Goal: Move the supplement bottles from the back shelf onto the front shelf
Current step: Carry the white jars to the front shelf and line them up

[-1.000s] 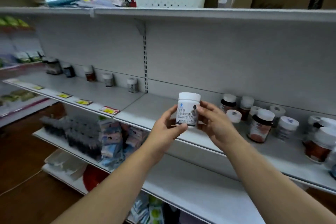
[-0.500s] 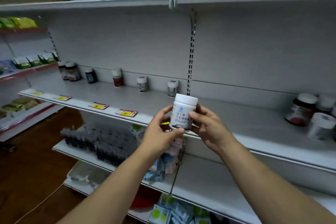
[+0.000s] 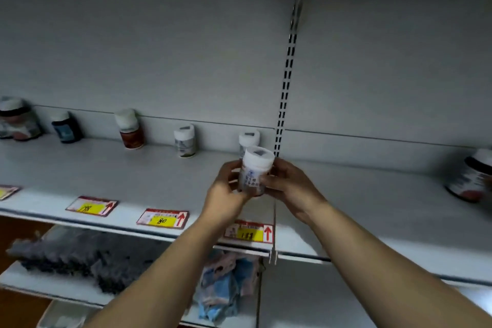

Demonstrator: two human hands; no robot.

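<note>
Holding 1 bottle (image 3: 257, 170) upright between both hands, above the middle of the shelf (image 3: 106, 176), near the slotted post (image 3: 286, 74).

Left hand (image 3: 226, 189): fingers curled round the bottle's left side and base.
Right hand (image 3: 287, 184): fingers curled round its right side, thumb across the label.
Bottle: white cap, white body, blue print. Whether its base touches the shelf cannot be told.

Back row, same shelf, against the rear panel, left to right:
- 1 wide jar (image 3: 17, 120), dark collar, blurred
- 1 blue bottle (image 3: 65, 126)
- 1 brown bottle (image 3: 129, 129), white cap
- 1 white bottle (image 3: 184, 141)
- 1 rear bottle (image 3: 249, 138), white, just behind the held one and partly hidden by it

All 5 stand on their bases, apart from each other.

Far right: 1 right jar (image 3: 474, 176), dark collar, blurred.

Front edge: 4 price tags (image 3: 163, 218), red border, yellow patch. The leftmost is cut by the frame, and the rightmost lies just below the left wrist.

Lower shelf: dark packets (image 3: 80, 255) at left, blue and pink packets (image 3: 226, 287) under the arms.
</note>
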